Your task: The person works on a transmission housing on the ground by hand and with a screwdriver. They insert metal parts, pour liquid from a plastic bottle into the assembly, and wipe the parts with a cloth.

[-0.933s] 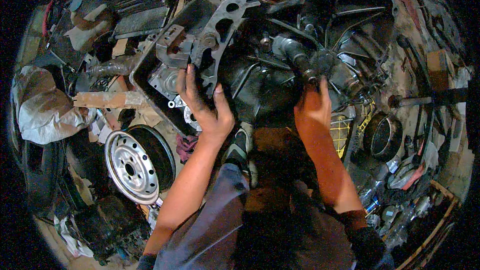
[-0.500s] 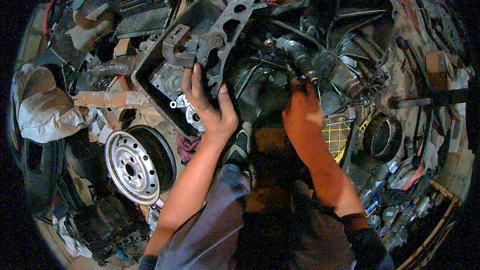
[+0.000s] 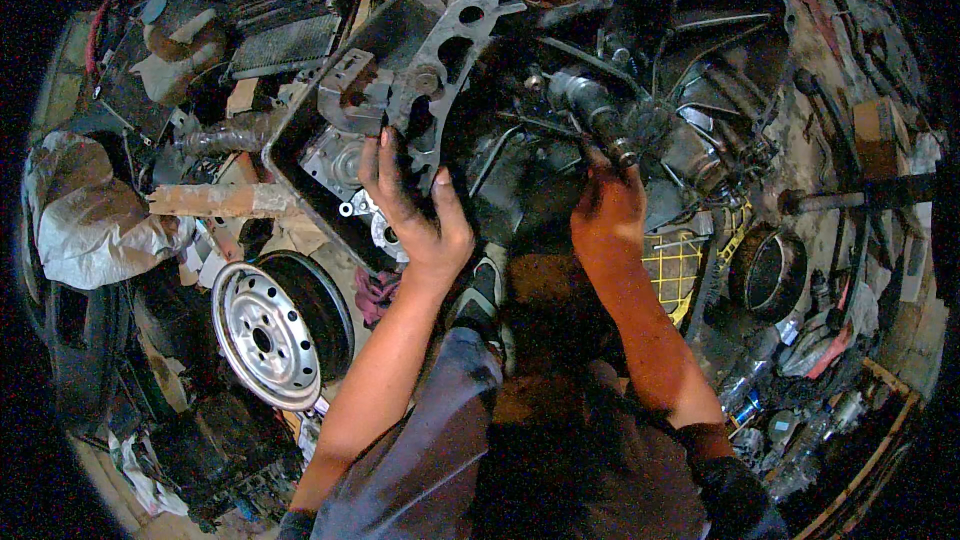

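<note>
The left hand (image 3: 425,230) spreads its fingers at the holed metal bar (image 3: 428,82) over the black tub (image 3: 325,222), maybe to steady it; the right hand (image 3: 610,210) curls by the dark shaft (image 3: 598,115), grip hidden.

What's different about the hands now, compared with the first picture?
The right hand has moved a little to the left, near the lower end of the dark cylindrical part. I can't tell whether its fingers took hold of anything or let go. The left hand stayed by the grey metal bracket, and the silver wheel stayed where it was.
</note>
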{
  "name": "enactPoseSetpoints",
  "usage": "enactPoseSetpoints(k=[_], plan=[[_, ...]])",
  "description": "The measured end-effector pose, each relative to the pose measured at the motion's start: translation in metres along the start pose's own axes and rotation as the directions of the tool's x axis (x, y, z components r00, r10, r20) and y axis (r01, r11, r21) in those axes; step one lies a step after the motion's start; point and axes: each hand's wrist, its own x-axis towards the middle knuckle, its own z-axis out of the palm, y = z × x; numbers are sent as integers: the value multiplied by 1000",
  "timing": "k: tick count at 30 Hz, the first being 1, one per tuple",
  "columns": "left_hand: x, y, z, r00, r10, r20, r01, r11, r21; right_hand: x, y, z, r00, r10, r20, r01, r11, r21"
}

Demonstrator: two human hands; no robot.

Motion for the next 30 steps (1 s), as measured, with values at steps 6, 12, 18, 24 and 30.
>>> enactPoseSetpoints(k=[6, 12, 18, 24, 30], plan=[[-5, -8, -1, 1000, -21, -7, 21, 1000, 3, 2, 5, -25, 954, 195, 229, -189, 981, -49], [-1, -2, 1, 1000, -3, 0, 3, 1000, -13, 29, -54, -17, 966, 138, 218, -200, 934, 296], [-2, -4, -1, 1000, -11, -8, 11, 1000, -5, 47, -55, -22, 982, 115, 149, -159, 928, 336], [-3, -5, -1, 999, -32, 24, 32, 999, 4, 46, -76, -18, 969, -2, 245, -68, 959, 275], [-3, -5, -1, 1000, -11, 15, 11, 1000, 18, 96, -77, -40, 802, 74, 593, -177, 977, 116]])
